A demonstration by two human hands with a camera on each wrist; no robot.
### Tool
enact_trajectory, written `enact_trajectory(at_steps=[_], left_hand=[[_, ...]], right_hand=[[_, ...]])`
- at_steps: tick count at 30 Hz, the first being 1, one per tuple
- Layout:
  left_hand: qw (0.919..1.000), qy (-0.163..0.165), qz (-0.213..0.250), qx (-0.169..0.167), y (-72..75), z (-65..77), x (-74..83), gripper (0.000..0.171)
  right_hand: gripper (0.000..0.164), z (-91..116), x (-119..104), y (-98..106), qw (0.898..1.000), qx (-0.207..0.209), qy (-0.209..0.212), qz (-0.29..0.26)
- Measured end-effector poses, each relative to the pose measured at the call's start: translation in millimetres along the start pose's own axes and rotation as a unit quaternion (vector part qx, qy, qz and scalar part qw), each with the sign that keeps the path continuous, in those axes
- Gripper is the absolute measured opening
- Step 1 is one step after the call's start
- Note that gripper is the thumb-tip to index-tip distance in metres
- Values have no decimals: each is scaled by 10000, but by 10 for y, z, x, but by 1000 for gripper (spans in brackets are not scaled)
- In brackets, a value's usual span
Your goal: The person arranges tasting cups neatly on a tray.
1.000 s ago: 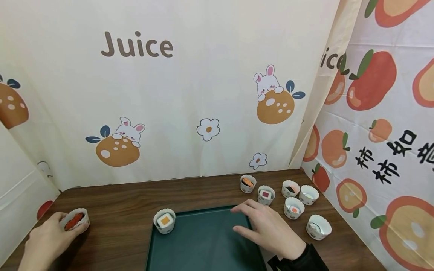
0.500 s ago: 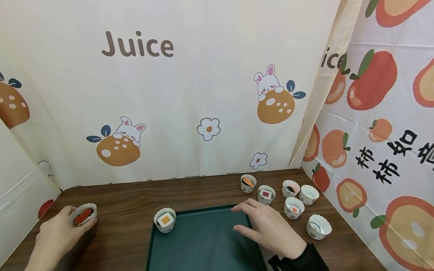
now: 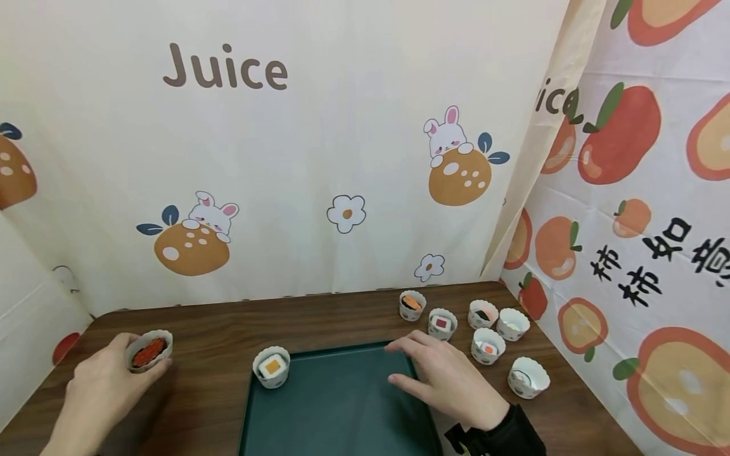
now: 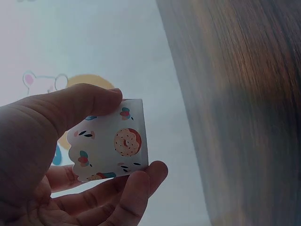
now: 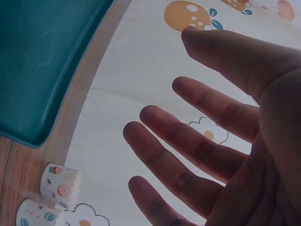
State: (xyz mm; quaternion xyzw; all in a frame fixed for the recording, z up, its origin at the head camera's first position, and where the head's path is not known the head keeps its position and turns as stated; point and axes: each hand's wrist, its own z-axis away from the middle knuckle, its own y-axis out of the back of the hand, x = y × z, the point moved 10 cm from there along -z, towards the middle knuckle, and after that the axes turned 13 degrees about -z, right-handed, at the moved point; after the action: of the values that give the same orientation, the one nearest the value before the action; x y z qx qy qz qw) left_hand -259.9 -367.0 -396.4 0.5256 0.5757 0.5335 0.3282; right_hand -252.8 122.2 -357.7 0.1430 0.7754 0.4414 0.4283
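The left hand [image 3: 108, 383] pinches a smooth, printed paper cup [image 4: 101, 150] between thumb and fingers, its scalloped mouth facing up. Inside, a bumpy red piece [image 3: 149, 352] slants lengthwise, its far end rightward. The right hand [image 3: 447, 379] holds its fingers spread above a flat green tray [image 3: 331, 405]; more cups [image 3: 483, 360] stand just beyond them on the wood-grained worktop [image 3: 211, 367].

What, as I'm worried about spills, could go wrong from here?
The left hand grips a scalloped cup; squeezing harder might deform it and spill its red-topped sushi. The right hand, near the cups past the far right corner of the green tray, could knock one over.
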Motion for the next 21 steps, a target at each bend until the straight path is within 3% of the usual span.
enact_trajectory(at_steps=[5, 21], left_hand=[[9995, -253, 47, 191, 78, 43, 170, 68], [9967, -746, 288, 161, 147, 161, 710, 68]], right_hand=[[39, -29, 2, 0, 10000, 15, -43, -10], [41, -25, -4, -2, 10000, 51, 26, 23]])
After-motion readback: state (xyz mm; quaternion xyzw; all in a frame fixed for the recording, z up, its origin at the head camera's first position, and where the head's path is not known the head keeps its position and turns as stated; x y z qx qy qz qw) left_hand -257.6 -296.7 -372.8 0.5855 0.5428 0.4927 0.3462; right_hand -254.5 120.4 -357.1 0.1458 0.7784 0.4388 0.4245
